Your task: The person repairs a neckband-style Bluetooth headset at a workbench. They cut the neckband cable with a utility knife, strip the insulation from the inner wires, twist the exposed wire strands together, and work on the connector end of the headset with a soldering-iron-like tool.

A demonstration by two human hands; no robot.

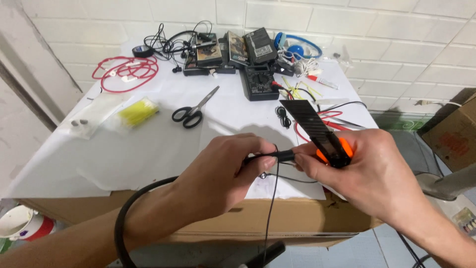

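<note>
My left hand (225,171) pinches a thin black cable (270,208) with a thicker black sleeve (283,156) at its end, just above the table's front edge. My right hand (369,171) grips an orange-handled utility knife (317,130) whose dark blade points up and away; its thumb and forefinger also touch the sleeve's end. The cable hangs down from between the hands toward the floor. A thicker black cord (130,208) loops under my left forearm.
White paper covers the table (148,149). On it lie black scissors (194,109), a black multimeter (260,82), a red coiled cable (126,72), blue headphones (297,49), a yellow bag of ties (139,111), tape and small boxes. A cardboard box (453,134) stands at right.
</note>
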